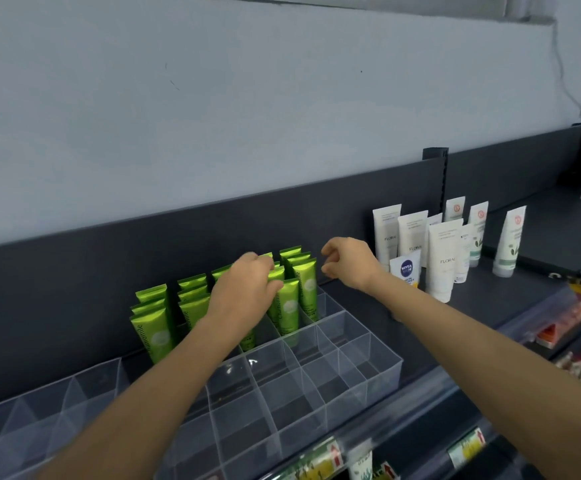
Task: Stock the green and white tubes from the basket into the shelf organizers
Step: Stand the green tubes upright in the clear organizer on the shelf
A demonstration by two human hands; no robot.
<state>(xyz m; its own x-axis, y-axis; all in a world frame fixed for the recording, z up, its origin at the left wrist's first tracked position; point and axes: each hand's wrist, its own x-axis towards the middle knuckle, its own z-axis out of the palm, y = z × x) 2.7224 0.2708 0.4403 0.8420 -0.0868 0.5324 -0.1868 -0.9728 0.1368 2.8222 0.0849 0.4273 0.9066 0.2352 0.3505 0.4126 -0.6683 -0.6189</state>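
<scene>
Left hand [247,284] is gripping a green tube [287,306] by its top, probably seating it upright in the organizer's [372,372] back rows. Right hand [349,263] is hovering beside it, fingers loosely curled, holding nothing. White tubes [441,261] are standing loose to the right.

A pale grey wall [212,98] rises behind the dark shelf back panel [74,289], where a slotted upright [436,161] joins two sections. A thin cable [564,84] runs down the wall at right. Below, price labels [320,464] line the shelf edge, and red packets [580,365] crowd the lower shelves at right
</scene>
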